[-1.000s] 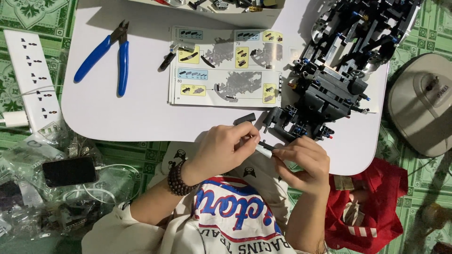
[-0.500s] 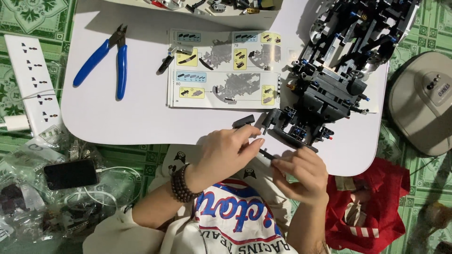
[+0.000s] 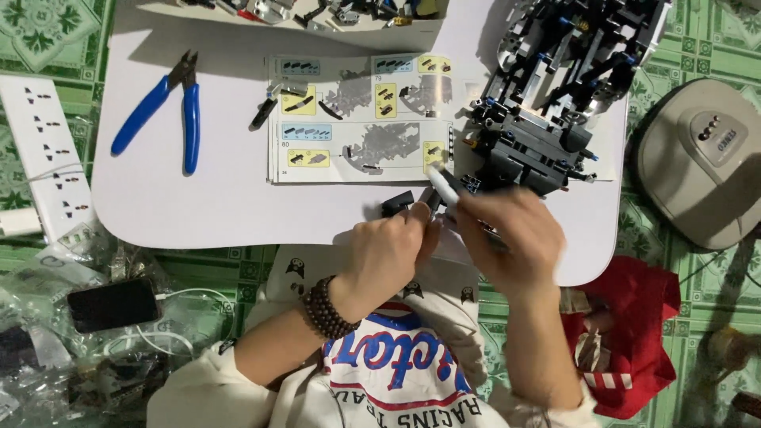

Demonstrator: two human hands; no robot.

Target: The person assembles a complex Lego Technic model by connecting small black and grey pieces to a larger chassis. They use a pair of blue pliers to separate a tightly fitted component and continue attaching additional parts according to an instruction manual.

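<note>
My left hand (image 3: 388, 255) pinches a small dark brick piece (image 3: 428, 204) at the near edge of the white table (image 3: 222, 198). My right hand (image 3: 515, 238) grips a long grey brick part (image 3: 445, 185) that points up and left toward the same spot, so the two hands meet there. Just beyond them stands a large black brick-built vehicle model (image 3: 555, 95). An open instruction booklet (image 3: 361, 119) lies left of the model. A small black piece (image 3: 396, 203) lies on the table beside my left fingers.
Blue-handled cutting pliers (image 3: 162, 115) lie at the table's left. A white power strip (image 3: 43, 154) and a phone (image 3: 111, 303) lie on the floor at the left, among plastic bags. A grey round device (image 3: 701, 158) and red cloth (image 3: 626, 341) are at the right.
Both hands have risen toward the table edge and closer to the model. The right hand now holds the long grey part angled up-left over the booklet's corner.
</note>
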